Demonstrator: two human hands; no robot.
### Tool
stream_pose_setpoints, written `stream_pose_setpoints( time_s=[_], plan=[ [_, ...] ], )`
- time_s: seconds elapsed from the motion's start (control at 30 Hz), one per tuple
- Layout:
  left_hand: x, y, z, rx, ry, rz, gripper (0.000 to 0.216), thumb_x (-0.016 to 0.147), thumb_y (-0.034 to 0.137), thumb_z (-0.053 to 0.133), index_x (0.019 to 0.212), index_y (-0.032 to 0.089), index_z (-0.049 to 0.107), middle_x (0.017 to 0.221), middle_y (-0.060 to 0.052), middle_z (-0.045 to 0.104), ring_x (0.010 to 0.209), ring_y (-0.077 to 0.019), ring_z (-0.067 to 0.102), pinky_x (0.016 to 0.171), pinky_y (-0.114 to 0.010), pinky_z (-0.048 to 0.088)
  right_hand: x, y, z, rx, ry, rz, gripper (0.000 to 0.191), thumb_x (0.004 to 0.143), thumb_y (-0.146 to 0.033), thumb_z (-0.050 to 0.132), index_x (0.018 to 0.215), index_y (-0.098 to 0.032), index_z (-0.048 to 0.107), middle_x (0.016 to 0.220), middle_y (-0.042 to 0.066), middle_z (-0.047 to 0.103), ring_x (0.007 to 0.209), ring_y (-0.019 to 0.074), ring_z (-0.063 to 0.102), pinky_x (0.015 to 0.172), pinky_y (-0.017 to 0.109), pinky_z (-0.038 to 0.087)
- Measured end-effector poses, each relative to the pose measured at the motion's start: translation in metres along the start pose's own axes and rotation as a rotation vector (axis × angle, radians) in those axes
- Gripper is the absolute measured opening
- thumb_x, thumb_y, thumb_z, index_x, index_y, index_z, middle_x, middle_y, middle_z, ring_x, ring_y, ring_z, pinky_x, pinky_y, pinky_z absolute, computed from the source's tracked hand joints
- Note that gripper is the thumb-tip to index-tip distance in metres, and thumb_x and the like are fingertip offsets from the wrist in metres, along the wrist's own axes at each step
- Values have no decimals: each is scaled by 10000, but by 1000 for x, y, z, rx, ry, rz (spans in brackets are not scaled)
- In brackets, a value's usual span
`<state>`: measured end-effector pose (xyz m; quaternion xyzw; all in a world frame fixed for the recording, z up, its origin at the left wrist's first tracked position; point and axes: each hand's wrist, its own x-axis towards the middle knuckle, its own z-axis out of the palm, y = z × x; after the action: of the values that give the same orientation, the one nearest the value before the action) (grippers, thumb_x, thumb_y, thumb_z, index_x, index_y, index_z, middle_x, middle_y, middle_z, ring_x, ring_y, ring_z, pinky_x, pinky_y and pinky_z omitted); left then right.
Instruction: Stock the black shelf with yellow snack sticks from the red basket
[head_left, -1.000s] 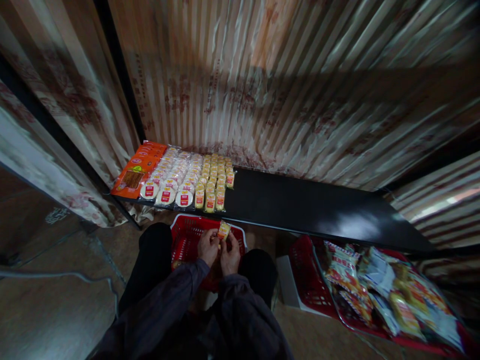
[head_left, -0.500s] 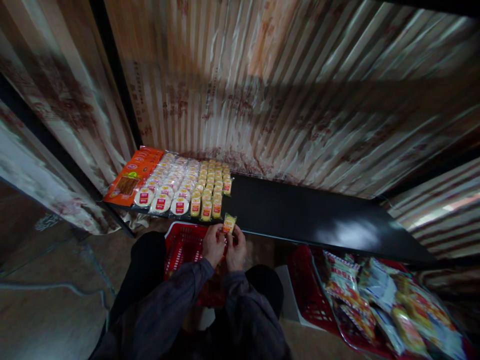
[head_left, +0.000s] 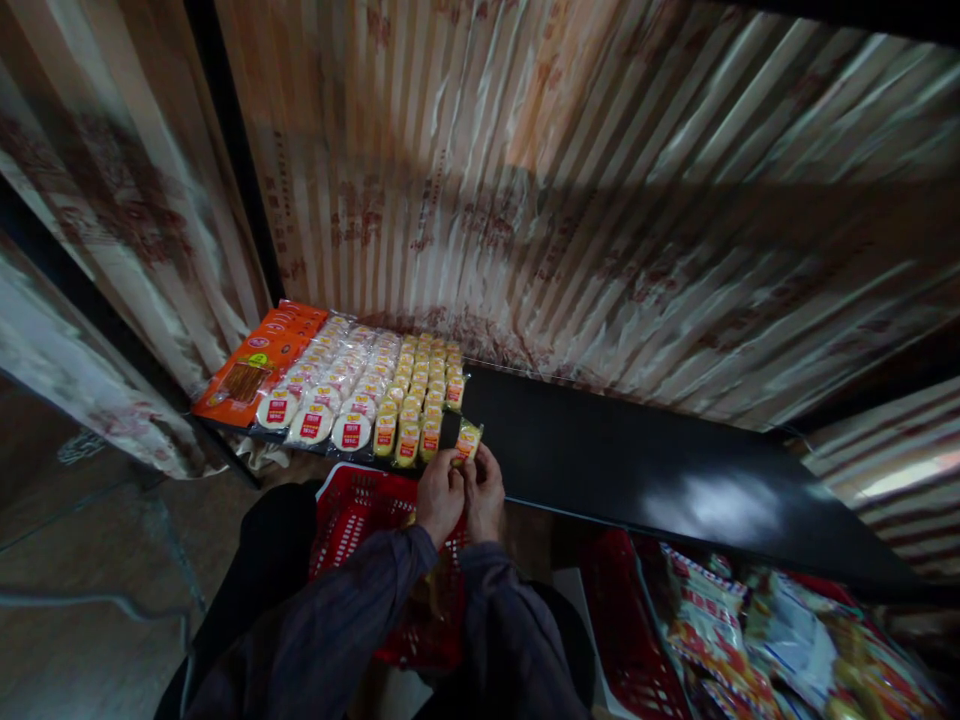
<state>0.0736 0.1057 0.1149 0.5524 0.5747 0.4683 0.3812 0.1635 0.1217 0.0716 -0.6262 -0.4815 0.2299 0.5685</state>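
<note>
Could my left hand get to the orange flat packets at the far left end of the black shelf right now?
Probably not at once: the left hand and right hand together hold a small yellow packet. Otherwise the way looks free: the orange flat packets lie uncovered at the black shelf end.

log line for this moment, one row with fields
left hand: holding yellow packet | right hand: holding same packet | packet: at front edge of black shelf, beside yellow packet rows | red basket: below hands

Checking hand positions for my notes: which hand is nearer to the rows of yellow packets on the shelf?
Left. The left hand is just below the rows of yellow packets; the right hand is further right, both pinching a single packet.
</note>
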Motion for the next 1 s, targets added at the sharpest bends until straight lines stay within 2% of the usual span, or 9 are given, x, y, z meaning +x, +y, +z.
stream_pose_setpoints(
  time_s=[0.2, 0.43, 0.6, 0.8, 1.0],
  plan=[
    [13, -4, 10, -11, -18, 65, 392, 787, 55, 426, 1117, 158, 609, 1258, -104, 609, 1219, -189, 531, 1105, -356, 377, 24, 16, 9, -32, -44, -1, 505, 796, -465, 526, 1190, -158, 597, 1138, 127, 672, 1010, 241, 639, 915, 399, 493],
    [24, -6, 19, -37, -24, -18, 395, 856, 172, 442, 1215, 118, 596, 1400, -143, 516, 1345, -216, 434, 1179, -368, 277, 39, 13, 15, 50, -102, 7, 507, 805, -471, 530, 1200, -158, 588, 1135, 125, 688, 981, 231, 662, 892, 382, 510],
    [31, -6, 24, -24, -35, -14, 391, 885, 201, 419, 1217, 106, 603, 1403, -164, 511, 1364, -234, 415, 1184, -382, 271, 44, 15, 17, 24, -63, 10, 512, 761, -450, 558, 1177, -156, 614, 1074, 114, 712, 927, 233, 668, 855, 373, 516],
    [38, -10, 31, -20, -29, -18, 382, 905, 229, 401, 1204, 117, 612, 1408, -151, 511, 1397, -226, 366, 1194, -371, 250, 51, 18, 23, 75, -102, 82, 502, 745, -414, 512, 1156, -149, 621, 1077, 106, 709, 935, 232, 658, 887, 381, 502],
    [48, -17, 39, -65, -30, -11, 334, 892, 192, 427, 1154, 170, 634, 1360, -98, 562, 1398, -206, 362, 1203, -364, 236, 59, 27, 27, 53, -88, 9, 493, 768, -385, 522, 1203, -170, 607, 1121, 87, 694, 983, 224, 640, 910, 370, 487]
  ],
)
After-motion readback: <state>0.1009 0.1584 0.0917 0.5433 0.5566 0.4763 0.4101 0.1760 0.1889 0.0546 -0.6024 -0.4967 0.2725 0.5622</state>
